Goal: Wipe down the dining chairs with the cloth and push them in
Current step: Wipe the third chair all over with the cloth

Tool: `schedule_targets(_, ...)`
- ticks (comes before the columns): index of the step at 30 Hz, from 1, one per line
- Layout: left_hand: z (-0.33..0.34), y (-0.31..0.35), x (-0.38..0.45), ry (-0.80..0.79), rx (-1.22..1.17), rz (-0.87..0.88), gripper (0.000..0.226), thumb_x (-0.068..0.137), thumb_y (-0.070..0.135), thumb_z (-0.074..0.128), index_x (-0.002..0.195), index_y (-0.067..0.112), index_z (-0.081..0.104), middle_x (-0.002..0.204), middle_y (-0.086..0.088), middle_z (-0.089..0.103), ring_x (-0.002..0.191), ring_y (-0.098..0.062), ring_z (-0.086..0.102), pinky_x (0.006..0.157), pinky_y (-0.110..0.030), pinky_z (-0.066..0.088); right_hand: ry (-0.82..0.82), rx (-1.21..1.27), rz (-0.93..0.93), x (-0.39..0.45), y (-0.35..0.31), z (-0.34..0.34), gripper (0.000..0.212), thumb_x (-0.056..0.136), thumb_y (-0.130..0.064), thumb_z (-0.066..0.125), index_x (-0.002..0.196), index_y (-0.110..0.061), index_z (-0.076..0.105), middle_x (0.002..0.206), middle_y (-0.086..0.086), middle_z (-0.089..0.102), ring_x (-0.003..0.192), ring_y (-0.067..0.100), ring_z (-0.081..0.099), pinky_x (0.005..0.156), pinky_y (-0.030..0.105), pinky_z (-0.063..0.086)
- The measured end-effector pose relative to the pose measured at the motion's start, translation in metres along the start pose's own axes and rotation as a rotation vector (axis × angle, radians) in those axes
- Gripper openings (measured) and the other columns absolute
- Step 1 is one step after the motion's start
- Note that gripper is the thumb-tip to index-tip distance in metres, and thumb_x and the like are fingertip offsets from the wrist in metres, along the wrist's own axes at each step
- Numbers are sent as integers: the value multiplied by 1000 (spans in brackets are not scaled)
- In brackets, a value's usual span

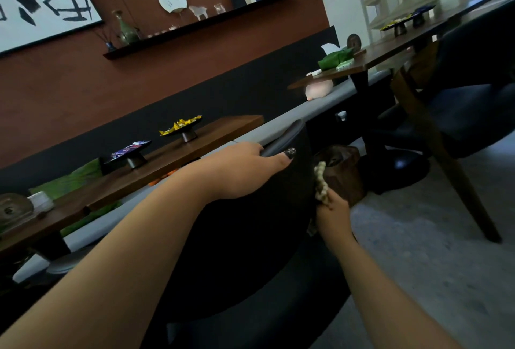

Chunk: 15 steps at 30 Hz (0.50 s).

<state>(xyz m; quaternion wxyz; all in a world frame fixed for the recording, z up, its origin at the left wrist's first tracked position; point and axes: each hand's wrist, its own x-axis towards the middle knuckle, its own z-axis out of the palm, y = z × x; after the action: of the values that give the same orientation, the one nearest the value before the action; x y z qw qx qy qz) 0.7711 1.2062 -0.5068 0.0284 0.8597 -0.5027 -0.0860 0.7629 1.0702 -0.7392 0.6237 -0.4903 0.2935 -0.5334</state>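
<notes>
The left hand grips the top edge of a dark chair, fingers curled over it. The right hand pinches a bunched cloth against the chair's side edge.

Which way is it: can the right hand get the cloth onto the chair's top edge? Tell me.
Probably yes. The right hand holds the cloth against the side of the dark chair back, with nothing between it and the top edge; only the left hand grips part of that edge.

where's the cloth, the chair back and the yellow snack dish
cloth (321, 181), head view, middle of the bunched strip above the right hand
chair back (250, 237), head view, dark outer face
yellow snack dish (182, 125), head view, its yellow contents
</notes>
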Motion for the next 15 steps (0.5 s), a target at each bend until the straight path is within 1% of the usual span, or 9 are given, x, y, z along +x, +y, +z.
schedule_targets(1, 0, 0, 0, 3, -1, -1, 52, 96, 59, 39, 123, 19, 56, 103, -3, 63, 94, -17, 61, 86, -31, 48, 32, 40, 123, -5, 3, 4, 27, 97, 0, 41, 84, -6, 64, 77, 4, 60, 73, 15, 57, 73, 29, 47)
schedule_targets(3, 0, 0, -1, 0, -1, -4, 52, 96, 59, 39, 124, 18, 56, 107, -4, 63, 98, -18, 62, 90, -33, 48, 108, 117, 307, -11, 2, 13, 30, 98, -8, 40, 79, -12, 62, 78, 9, 62, 75, 23, 59, 76, 38, 48)
schedule_targets(5, -1, 0, 0, -6, -10, -7, 51, 97, 58, 39, 124, 18, 55, 109, -5, 63, 100, -18, 61, 90, -32, 47, 223, 156, 418, -6, -6, 21, 28, 95, -8, 40, 77, -12, 61, 86, 12, 62, 81, 29, 59, 84, 45, 50)
schedule_targets(7, -1, 0, 0, -10, -21, -12, 50, 96, 58, 40, 123, 18, 56, 109, -5, 63, 100, -19, 61, 90, -32, 48, 320, 126, 432, 0, -18, 27, 24, 90, -3, 40, 82, -8, 62, 91, 15, 60, 90, 34, 59, 92, 48, 49)
schedule_targets(9, -1, -1, 1, -13, -33, -10, 50, 96, 59, 40, 121, 19, 57, 109, -6, 64, 101, -20, 62, 91, -34, 48, 350, 65, 335, 3, -39, 29, 28, 86, 2, 41, 98, -3, 66, 89, 15, 61, 96, 36, 60, 92, 47, 49)
schedule_targets(11, 0, -2, 2, -3, -42, 2, 50, 95, 60, 41, 119, 19, 58, 108, -5, 65, 101, -20, 63, 94, -37, 48, 321, 11, 177, 1, -66, 28, 31, 84, 5, 41, 96, -6, 67, 76, 6, 59, 89, 31, 59, 84, 39, 49)
schedule_targets(12, 1, -3, 1, 5, -51, 8, 50, 95, 60, 41, 118, 19, 58, 108, -5, 65, 100, -20, 63, 95, -38, 48, 287, -12, 92, -1, -84, 27, 31, 85, 4, 40, 92, -10, 67, 72, 2, 57, 86, 28, 58, 83, 39, 48)
schedule_targets(14, 2, -4, 1, 14, -59, 18, 48, 95, 60, 41, 117, 20, 58, 108, -5, 65, 99, -20, 63, 94, -38, 49, 196, -13, -81, -3, -113, 29, 30, 88, -1, 40, 89, -19, 65, 79, 0, 62, 91, 23, 59, 91, 41, 49)
schedule_targets(15, 2, -4, 1, 25, -52, 23, 48, 96, 60, 41, 116, 20, 58, 107, -5, 66, 99, -20, 64, 92, -38, 49, 150, -6, -175, -5, -122, 30, 30, 88, -3, 40, 95, -19, 66, 89, 1, 65, 97, 21, 60, 96, 44, 47)
